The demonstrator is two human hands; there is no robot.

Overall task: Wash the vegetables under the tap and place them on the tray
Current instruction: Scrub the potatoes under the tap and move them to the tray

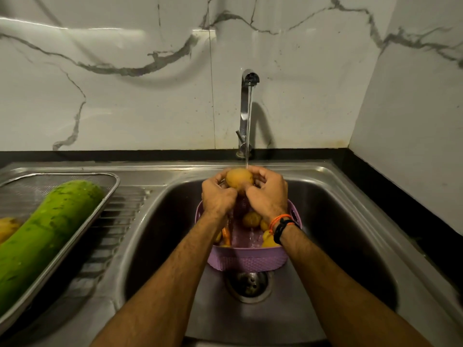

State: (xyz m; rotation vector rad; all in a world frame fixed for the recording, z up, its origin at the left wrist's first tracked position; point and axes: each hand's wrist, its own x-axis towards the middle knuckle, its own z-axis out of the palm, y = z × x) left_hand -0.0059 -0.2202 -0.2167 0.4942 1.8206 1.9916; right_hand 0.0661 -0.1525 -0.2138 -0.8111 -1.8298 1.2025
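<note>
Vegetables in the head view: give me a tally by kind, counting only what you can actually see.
Potatoes: 6, namely one in both hands under the tap, four showing in the purple basket, one on the tray.
Carrots: 1, in the basket.
Green gourds: 1, on the tray.
Total: 8 visible; the arms hide part of the basket.

White marble-veined wall tiles [125, 101], black counter edge [390, 196], orange and black wristbands [282, 225]
</note>
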